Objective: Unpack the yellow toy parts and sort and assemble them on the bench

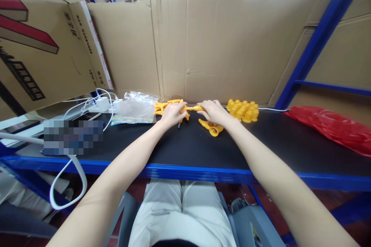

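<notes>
In the head view, a thin yellow plastic piece with a knobbed stem (pixel 194 108) spans the gap between my two hands at the back of the black shelf top. My left hand (pixel 173 113) is closed around its left end, the fingers partly hiding it. My right hand (pixel 215 112) pinches its right end. Branching yellow plastic parts (pixel 159 109) lie beside and behind my left hand. Below my right hand rests a yellow plastic piece with a round hollow cup (pixel 214 131) and a curved, pointed arm. Past my right hand stands a cluster of yellow cup-like pieces (pixel 246 111).
A clear plastic bag (pixel 135 108) lies left of my hands, near white chargers and cables (pixel 102 104). A red plastic bag (pixel 327 125) lies at the right. Cardboard (pixel 220 46) walls the back, and a blue metal edge (pixel 197 173) runs along the front.
</notes>
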Motion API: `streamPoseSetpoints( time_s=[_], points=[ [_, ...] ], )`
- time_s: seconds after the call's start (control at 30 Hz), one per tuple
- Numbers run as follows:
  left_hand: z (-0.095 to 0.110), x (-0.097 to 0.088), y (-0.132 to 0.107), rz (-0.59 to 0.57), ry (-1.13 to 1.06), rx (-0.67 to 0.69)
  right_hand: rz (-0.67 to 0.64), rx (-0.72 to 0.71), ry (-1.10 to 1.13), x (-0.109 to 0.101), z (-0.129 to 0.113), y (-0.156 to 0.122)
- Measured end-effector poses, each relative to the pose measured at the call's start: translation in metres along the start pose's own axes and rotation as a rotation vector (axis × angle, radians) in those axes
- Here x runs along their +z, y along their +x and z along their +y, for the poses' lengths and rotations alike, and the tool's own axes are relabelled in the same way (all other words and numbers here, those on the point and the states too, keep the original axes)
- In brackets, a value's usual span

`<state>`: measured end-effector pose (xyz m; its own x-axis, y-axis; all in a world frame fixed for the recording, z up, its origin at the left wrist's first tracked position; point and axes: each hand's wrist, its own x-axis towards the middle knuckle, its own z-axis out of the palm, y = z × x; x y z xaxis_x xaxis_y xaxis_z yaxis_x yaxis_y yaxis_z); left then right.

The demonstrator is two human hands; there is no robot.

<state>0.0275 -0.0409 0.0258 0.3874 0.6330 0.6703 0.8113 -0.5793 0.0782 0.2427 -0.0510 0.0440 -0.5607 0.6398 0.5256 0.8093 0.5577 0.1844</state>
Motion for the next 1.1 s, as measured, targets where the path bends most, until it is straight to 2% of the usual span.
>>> streamPoseSetpoints(
  time_s=[0.13, 0.4, 0.57, 0.73, 0.93, 1.1],
  points=[
    [-0.004, 0.001, -0.001, -0.017, 0.061, 0.031, -0.039, 0.012, 0.006, 0.001, -0.002, 0.001],
    [0.002, 0.002, 0.0, -0.019, 0.028, -0.013, 0.056, 0.027, -0.056, -0.004, -0.007, 0.001],
    [-0.002, 0.003, -0.001, -0.044, 0.048, -0.004, 0.01, 0.017, 0.039, 0.006, -0.003, -0.001],
    [-0.004, 0.005, -0.001, -0.057, 0.076, 0.01, -0.04, 0.042, 0.007, 0.005, -0.008, 0.0],
    [0.001, 0.003, 0.0, -0.055, 0.07, 0.004, 0.007, 0.04, -0.002, -0.004, -0.01, 0.001],
    [0.0, 0.002, 0.0, -0.075, 0.116, -0.005, -0.007, 0.048, 0.073, 0.001, -0.009, 0.0]
  ],
)
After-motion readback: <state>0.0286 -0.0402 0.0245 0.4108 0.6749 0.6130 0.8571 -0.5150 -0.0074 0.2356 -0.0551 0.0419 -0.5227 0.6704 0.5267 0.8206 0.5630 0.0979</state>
